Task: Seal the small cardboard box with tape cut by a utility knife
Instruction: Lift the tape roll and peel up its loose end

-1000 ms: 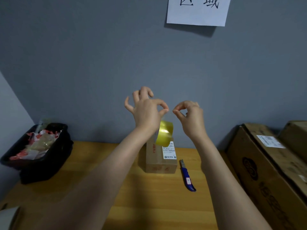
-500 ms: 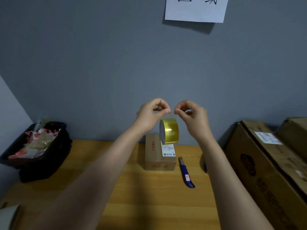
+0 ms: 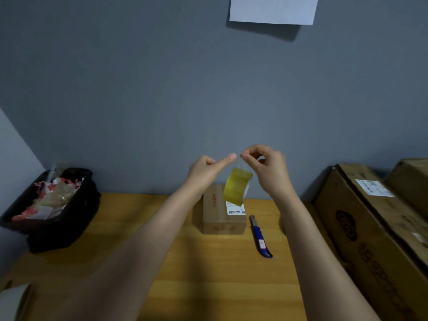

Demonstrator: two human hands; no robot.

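Observation:
A yellow roll of tape hangs in the air above the small cardboard box, which stands on the wooden table near the wall. The roll dangles by its clear free end, which my right hand pinches between thumb and finger. To the left of the roll is my left hand, with its thumb pointing at the tape end and the other fingers curled. Whether that thumb touches the tape I cannot tell. A blue utility knife lies on the table just right of the box.
A black bin filled with scraps of paper and tape sits at the left of the table. Large cardboard boxes are stacked along the right side. A sheet of paper hangs on the grey wall. A pale object shows at the bottom left corner.
Both hands have come lower. My left hand has gone from a pinch to an outstretched thumb. The roll now hangs tilted under my right hand.

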